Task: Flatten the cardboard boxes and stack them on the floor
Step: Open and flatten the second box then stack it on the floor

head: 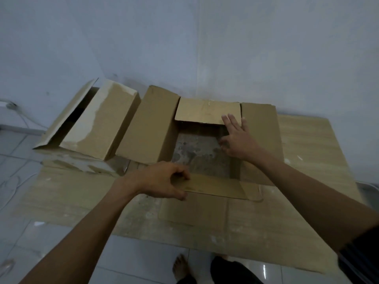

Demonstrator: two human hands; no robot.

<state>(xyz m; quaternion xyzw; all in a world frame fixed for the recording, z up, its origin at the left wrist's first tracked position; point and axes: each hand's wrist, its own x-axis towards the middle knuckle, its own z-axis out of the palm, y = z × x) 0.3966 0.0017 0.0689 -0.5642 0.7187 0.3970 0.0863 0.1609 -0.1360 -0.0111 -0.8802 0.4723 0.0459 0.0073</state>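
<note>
An open cardboard box (149,124) stands in the middle with its four top flaps spread; its stained bottom shows inside. My left hand (162,180) grips the near flap (217,186) at its left end, fingers curled over the edge. My right hand (238,138) reaches into the box at its far right corner, fingers spread, touching the far flap (205,110). A second cardboard box (98,124) stands to the left, its flaps partly open. Both rest on a large flat cardboard sheet (307,201) spread on the floor.
A grey wall runs close behind the boxes. White floor tiles (143,261) lie in front, where my bare foot (181,267) and dark trouser leg stand. A white cable (22,117) trails along the floor at far left.
</note>
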